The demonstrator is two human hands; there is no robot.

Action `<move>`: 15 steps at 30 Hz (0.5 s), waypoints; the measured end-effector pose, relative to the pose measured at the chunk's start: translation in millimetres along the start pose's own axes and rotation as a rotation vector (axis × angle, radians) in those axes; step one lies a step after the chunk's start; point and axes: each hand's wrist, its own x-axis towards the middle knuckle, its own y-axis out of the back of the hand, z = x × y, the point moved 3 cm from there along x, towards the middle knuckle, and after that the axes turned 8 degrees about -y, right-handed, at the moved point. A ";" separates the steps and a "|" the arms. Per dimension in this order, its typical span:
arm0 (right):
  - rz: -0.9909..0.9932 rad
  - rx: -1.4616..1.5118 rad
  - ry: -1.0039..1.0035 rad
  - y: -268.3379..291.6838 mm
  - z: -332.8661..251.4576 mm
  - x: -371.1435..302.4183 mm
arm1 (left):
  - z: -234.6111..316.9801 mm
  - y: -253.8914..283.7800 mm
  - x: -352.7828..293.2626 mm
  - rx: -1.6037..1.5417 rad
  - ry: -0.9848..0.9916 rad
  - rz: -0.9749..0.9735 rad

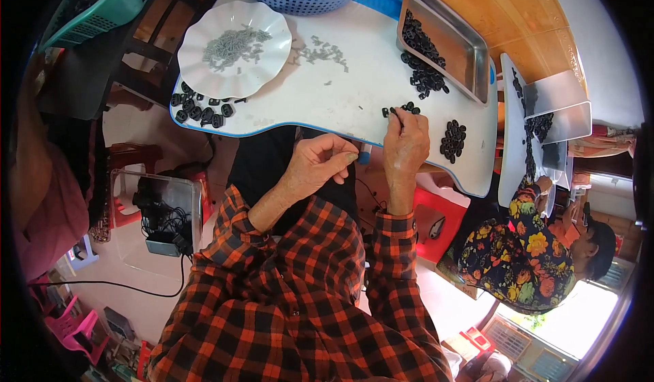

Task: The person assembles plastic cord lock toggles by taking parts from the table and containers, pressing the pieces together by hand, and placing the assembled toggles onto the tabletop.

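My right hand point(407, 140) reaches over the table's near edge, its thumb and fingertips closed on a small black plastic part at a little cluster of black plastic parts point(411, 107). Fingers partly cover that part. My left hand point(318, 162) is raised just off the table edge, in front of my body. Its thumb and forefinger are pinched together; anything between them is too small to make out. To the right of my right hand lies a group of black oval parts point(453, 141). Small grey pieces point(235, 47) fill the middle of a white scalloped plate point(269, 69), with more scattered beside it.
A tilted metal tray point(477, 62) spills black parts at the far right. A blue basket point(306, 1) of black parts stands at the back. More black parts point(197, 112) lie by the plate. At right, a person in a floral top point(524, 249) works at another table.
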 end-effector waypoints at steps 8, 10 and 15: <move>-0.015 0.275 -0.062 1.6 4.6 -7.0 | -0.1 1.4 0.4 0.008 -0.002 0.013; -0.034 0.352 -0.092 1.4 3.2 -12.6 | -0.5 1.6 0.7 0.017 -0.012 0.010; -0.146 0.479 -0.268 -1.2 0.2 -18.7 | 0.9 1.7 0.1 0.007 -0.018 0.019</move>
